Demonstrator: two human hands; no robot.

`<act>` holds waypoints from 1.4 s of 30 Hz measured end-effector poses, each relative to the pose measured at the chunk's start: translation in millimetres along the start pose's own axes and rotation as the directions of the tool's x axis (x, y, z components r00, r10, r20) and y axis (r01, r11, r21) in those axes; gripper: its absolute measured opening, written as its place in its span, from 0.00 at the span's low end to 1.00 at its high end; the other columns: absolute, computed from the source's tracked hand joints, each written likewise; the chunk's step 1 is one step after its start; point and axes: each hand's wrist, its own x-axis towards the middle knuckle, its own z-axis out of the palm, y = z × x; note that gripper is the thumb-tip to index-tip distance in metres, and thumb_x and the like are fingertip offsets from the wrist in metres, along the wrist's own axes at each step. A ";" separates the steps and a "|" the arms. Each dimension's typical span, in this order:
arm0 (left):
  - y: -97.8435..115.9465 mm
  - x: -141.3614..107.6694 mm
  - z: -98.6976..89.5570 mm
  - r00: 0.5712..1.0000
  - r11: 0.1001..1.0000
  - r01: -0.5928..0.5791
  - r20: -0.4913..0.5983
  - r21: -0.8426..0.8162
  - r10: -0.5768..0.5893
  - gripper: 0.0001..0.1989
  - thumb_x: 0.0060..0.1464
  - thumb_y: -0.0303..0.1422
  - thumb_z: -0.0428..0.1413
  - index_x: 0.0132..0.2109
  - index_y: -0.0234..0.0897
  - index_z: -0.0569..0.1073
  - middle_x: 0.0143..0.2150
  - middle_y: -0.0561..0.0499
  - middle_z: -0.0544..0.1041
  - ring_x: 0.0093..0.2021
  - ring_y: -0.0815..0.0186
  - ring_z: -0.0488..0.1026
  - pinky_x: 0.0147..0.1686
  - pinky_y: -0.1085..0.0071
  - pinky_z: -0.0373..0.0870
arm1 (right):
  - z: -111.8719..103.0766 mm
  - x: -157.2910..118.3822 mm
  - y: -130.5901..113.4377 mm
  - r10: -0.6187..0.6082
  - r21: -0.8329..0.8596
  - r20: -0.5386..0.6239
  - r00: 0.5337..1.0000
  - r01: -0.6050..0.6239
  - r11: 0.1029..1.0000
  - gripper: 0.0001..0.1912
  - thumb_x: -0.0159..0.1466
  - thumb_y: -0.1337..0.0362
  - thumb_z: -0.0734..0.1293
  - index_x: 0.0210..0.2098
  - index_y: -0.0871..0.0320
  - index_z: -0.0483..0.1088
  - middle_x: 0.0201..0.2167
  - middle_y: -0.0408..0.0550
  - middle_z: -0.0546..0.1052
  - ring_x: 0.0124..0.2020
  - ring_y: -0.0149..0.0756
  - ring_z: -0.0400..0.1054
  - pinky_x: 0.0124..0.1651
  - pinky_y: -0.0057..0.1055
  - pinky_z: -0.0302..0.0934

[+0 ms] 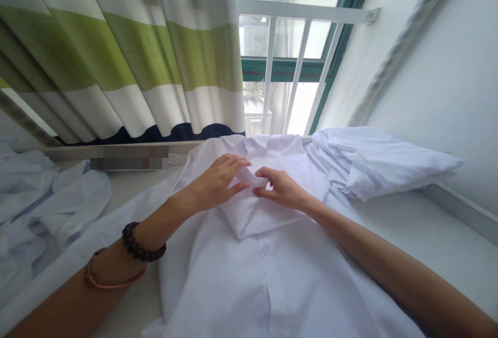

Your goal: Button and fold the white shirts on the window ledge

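White shirt [272,270] lies spread button-side up on the pale desk [420,234] below the window [288,68], where the left hand [218,185] and right hand [282,188] both pinch a small fold of its cloth with their fingers near the collar [268,143].

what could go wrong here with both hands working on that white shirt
The left hand and right hand pinch a small fold of the white shirt near the collar; a slip could let it spring open or crease. The pile of white clothes touches the shirt's right side, so tugging might drag it. The left wrist's bracelets lie over the cloth and could snag it.
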 end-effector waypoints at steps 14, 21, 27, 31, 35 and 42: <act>-1.9 0.5 -9.8 0.997 0.996 0.074 -0.028 -0.043 -0.076 0.10 0.59 0.38 0.54 0.35 0.36 0.71 0.39 0.49 0.69 0.38 0.65 0.69 0.38 0.69 0.67 | -14.4 1.1 -12.5 0.094 0.521 0.206 0.974 -0.190 0.832 0.22 0.65 0.48 0.61 0.28 0.61 0.71 0.26 0.45 0.75 0.30 0.31 0.72 0.37 0.29 0.65; 3.4 0.7 -13.5 0.994 0.978 0.002 0.111 -0.207 0.022 0.08 0.57 0.37 0.55 0.39 0.37 0.70 0.40 0.49 0.71 0.42 0.64 0.68 0.43 0.68 0.67 | -12.4 -1.0 -11.4 0.143 0.496 0.244 0.959 -0.250 0.832 0.17 0.60 0.52 0.68 0.33 0.61 0.74 0.25 0.45 0.76 0.30 0.30 0.73 0.34 0.27 0.64; 10.1 2.1 -17.6 0.980 0.959 0.106 0.189 -0.261 -0.057 0.11 0.56 0.40 0.55 0.33 0.36 0.69 0.32 0.52 0.70 0.35 0.66 0.67 0.36 0.70 0.65 | -14.9 -1.6 -11.6 0.148 0.557 0.227 0.963 -0.253 0.791 0.17 0.58 0.51 0.71 0.30 0.61 0.72 0.23 0.43 0.75 0.27 0.28 0.71 0.30 0.25 0.62; 5.9 1.1 -23.4 0.945 0.900 0.252 0.291 -0.356 -0.149 0.12 0.54 0.40 0.56 0.31 0.36 0.67 0.28 0.56 0.66 0.29 0.70 0.63 0.31 0.74 0.62 | -16.0 -0.3 -9.7 0.176 0.656 0.208 0.962 -0.271 0.704 0.17 0.58 0.52 0.70 0.29 0.61 0.71 0.24 0.43 0.74 0.28 0.28 0.71 0.32 0.25 0.63; -2.7 0.9 -23.9 0.892 0.804 0.404 0.380 -0.435 -0.243 0.16 0.52 0.45 0.57 0.39 0.36 0.73 0.31 0.54 0.72 0.31 0.69 0.66 0.30 0.74 0.61 | -16.1 0.2 -8.3 0.211 0.665 0.234 0.949 -0.315 0.678 0.16 0.56 0.54 0.72 0.30 0.62 0.73 0.24 0.44 0.75 0.29 0.29 0.72 0.36 0.28 0.65; -8.3 0.1 -22.2 0.818 0.752 0.529 0.472 -0.393 -0.328 0.21 0.51 0.51 0.57 0.31 0.34 0.76 0.24 0.55 0.69 0.25 0.70 0.64 0.23 0.76 0.56 | -13.4 -0.8 -14.6 0.174 0.688 0.123 0.977 -0.210 0.695 0.15 0.52 0.57 0.75 0.32 0.61 0.74 0.26 0.42 0.74 0.29 0.29 0.70 0.38 0.30 0.67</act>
